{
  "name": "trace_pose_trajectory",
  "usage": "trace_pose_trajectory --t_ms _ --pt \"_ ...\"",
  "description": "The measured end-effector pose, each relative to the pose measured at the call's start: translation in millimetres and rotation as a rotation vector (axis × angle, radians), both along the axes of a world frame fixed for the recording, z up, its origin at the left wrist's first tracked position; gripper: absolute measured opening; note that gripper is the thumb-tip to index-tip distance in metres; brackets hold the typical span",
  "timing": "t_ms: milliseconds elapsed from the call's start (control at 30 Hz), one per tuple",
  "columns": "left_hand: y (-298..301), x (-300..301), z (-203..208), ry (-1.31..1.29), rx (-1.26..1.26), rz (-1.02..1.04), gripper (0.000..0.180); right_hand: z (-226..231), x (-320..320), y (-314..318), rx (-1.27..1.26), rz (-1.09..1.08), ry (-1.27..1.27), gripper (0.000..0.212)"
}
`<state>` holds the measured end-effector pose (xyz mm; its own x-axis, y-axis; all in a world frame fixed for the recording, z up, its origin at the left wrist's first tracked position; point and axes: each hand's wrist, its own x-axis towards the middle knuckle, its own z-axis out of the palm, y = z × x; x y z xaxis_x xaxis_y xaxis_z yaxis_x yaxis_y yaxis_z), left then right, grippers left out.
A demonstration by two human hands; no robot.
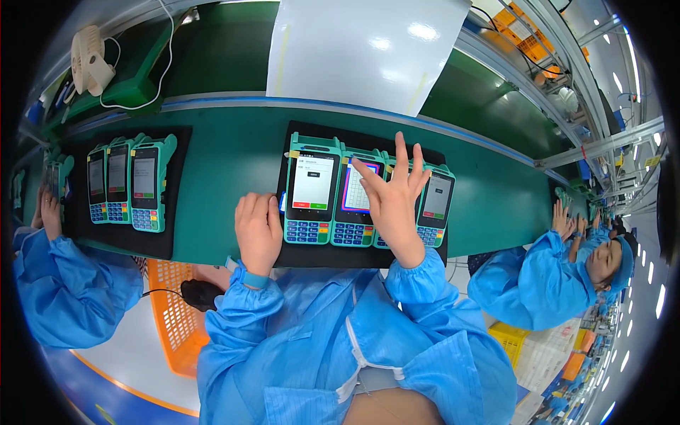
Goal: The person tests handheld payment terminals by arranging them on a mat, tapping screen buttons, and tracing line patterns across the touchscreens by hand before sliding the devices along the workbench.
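Payment terminal [353,205] lay below and left of the wide-spread right hand [397,198], one finger at its screen. Left hand [258,228] lay fingers together; its hold could not be told. Casing appeared rigid, light; side edges suited gripping, sparing fragile glass.

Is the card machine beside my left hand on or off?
On: the card machine has a lit screen with red and green buttons.

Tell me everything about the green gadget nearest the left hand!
This green card machine looks plastic and lies screen-up on a black mat. Its lit, whitish screen shows a black box above red and green buttons. Mostly blue keys sit below. A yellow tab marks its upper-left edge. Its right side meets another machine; whether the left hand touches it is unclear.
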<state>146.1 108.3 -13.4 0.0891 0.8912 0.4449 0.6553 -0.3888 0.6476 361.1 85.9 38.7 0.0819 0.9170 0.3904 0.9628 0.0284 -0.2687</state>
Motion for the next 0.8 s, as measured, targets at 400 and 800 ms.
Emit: trace_pose_trajectory --t_ms 400,800 --pt "4.1 7.3 -0.5 0.011 0.021 -0.005 0.011 -5.5 -4.1 -57.3 -0.153 0.071 0.056 0.029" --pt "5.2 11.9 -0.8 0.008 -0.010 -0.011 0.011 -2.5 12.7 -20.9 -0.051 0.025 0.062 0.026"
